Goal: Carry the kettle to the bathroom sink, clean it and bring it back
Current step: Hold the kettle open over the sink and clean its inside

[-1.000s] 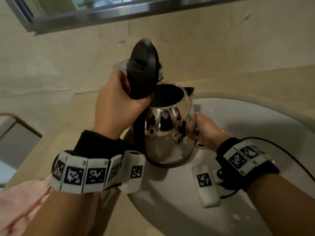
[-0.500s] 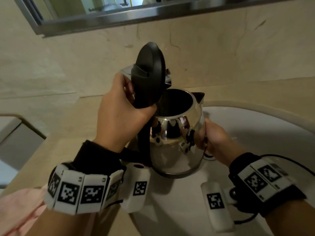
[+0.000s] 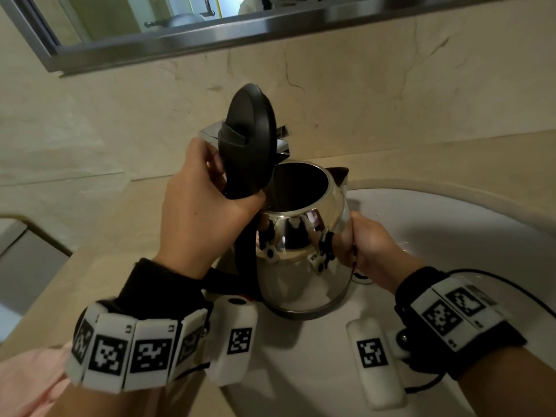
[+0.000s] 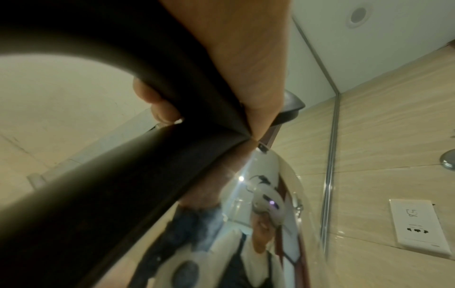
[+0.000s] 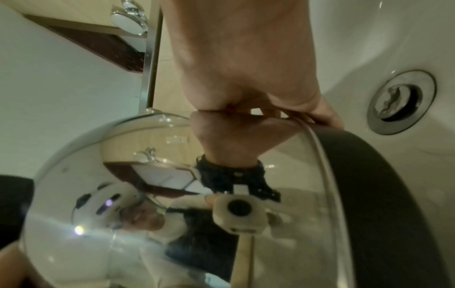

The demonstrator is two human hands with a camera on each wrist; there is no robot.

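Observation:
The steel kettle (image 3: 301, 266) stands upright over the left rim of the white sink (image 3: 451, 236), its black lid (image 3: 249, 127) flipped up and its mouth showing dark inside. My left hand (image 3: 198, 212) grips the black handle just below the lid hinge. My right hand (image 3: 367, 248) holds the kettle's right side, thumb on the shiny wall and fingers curled round toward the base. In the right wrist view the right hand (image 5: 246, 58) clasps the kettle (image 5: 123, 194) near its dark base ring. In the left wrist view the left hand (image 4: 234, 58) wraps the handle (image 4: 123, 175).
A chrome tap (image 3: 210, 133) sits behind the lid against the beige marble wall. Above runs a metal mirror frame (image 3: 180, 40). The sink drain (image 5: 401, 101) lies below the kettle. There is a wall socket (image 4: 418, 228) nearby and pink cloth (image 3: 27, 380) at the lower left.
The kettle and both hands sit a little lower and to the right in the head view, as does the wall. Both grips are unchanged and the lid stays up.

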